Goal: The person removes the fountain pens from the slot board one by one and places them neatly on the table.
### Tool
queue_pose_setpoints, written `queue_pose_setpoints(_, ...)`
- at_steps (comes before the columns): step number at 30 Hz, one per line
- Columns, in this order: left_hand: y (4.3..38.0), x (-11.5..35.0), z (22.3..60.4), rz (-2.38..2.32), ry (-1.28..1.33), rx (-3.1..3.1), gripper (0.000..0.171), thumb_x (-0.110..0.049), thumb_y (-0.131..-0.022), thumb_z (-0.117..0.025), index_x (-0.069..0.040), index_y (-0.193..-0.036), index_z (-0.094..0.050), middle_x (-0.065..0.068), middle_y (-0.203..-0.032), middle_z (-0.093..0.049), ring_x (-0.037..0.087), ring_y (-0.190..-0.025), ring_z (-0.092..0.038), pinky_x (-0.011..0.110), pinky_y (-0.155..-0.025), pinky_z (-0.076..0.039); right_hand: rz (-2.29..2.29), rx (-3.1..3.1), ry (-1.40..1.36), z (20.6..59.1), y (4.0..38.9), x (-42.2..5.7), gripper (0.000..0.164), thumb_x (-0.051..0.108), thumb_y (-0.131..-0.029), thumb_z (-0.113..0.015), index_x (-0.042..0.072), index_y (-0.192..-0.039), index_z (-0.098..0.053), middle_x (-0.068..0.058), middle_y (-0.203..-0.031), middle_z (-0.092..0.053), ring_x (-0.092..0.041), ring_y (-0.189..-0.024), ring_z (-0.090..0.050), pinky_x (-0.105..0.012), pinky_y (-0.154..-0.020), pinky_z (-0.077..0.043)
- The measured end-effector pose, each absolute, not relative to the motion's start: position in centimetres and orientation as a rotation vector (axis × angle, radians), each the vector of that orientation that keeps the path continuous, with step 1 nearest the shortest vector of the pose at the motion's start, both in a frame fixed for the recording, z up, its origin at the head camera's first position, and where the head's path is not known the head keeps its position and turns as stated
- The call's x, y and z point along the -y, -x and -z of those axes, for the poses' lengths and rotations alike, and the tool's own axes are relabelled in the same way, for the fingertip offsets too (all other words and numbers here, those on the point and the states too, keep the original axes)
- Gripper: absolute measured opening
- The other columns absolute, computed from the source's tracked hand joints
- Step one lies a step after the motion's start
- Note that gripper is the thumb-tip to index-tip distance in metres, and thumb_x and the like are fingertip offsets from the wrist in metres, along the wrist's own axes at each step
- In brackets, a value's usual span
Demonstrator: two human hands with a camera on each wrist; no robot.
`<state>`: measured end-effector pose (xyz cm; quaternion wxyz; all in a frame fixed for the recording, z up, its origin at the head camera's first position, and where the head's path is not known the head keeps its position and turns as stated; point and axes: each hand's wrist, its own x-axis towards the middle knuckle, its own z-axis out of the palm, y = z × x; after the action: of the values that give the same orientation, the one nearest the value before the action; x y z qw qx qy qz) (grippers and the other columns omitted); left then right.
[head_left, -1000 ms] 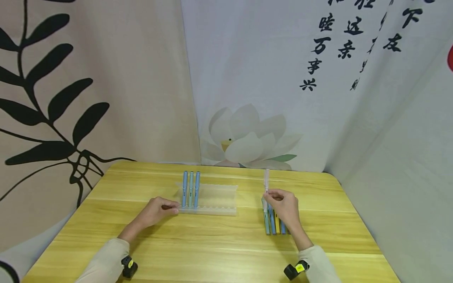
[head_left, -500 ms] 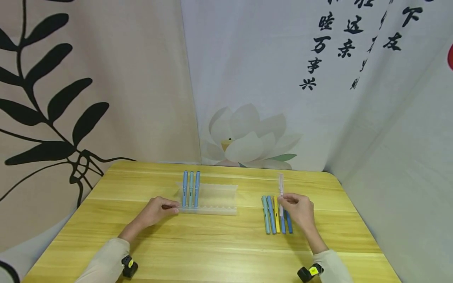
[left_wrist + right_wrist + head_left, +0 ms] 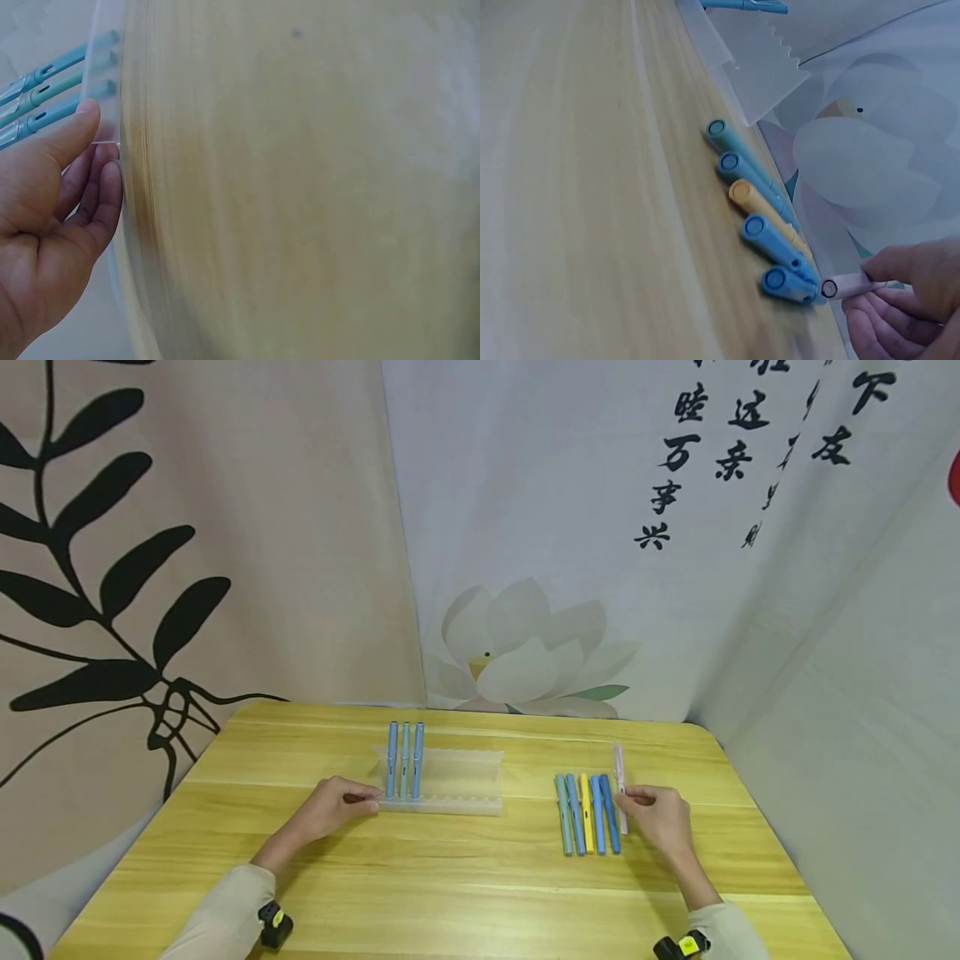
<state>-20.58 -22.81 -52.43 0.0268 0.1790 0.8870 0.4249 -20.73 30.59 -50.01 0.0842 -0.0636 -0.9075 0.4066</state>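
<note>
My left hand point(image 3: 336, 810) pinches the left end of a clear plastic pen rack point(image 3: 465, 777), thumb on top and fingers below in the left wrist view. Three pens stand side by side at that end: a blue pen point(image 3: 392, 760), a light green pen point(image 3: 405, 762) and another blue pen point(image 3: 417, 762). Over on the right, my right hand point(image 3: 662, 820) holds a pale pink pen point(image 3: 618, 768) between thumb and fingers, at the right end of a row of pens. In the right wrist view the pink pen point(image 3: 844, 286) sits close beside the end blue pen point(image 3: 780, 281).
The row on the wooden table point(image 3: 450, 893) has a green pen point(image 3: 563, 817), a yellow pen point(image 3: 587, 815) and several blue ones, lying side by side. A printed curtain point(image 3: 540, 527) hangs behind the table's back edge. Wood separates rack and row.
My right hand has carried the pink pen rightward and lower, from above the left end of the pen row to beyond its right end. The left hand and rack have stayed put.
</note>
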Motion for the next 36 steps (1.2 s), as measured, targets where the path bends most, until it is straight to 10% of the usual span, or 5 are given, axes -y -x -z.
queue_pose_setpoints(36,20.6,22.9,52.5,-1.312,-0.540,-2.738,0.029,-0.018,-0.097,-0.072,0.000,-0.119,-0.075,0.016,-0.119,-0.074,0.028,-0.105,-0.071,0.029,-0.081,-0.059,-1.179,2.850,0.218,51.1,19.7,-31.9,0.028,0.024,-0.093,-0.076,-0.002,-0.102,-0.079,-0.006,-0.078,-0.076,-0.014,-0.065,-0.066,-0.027,-0.053,-0.047)
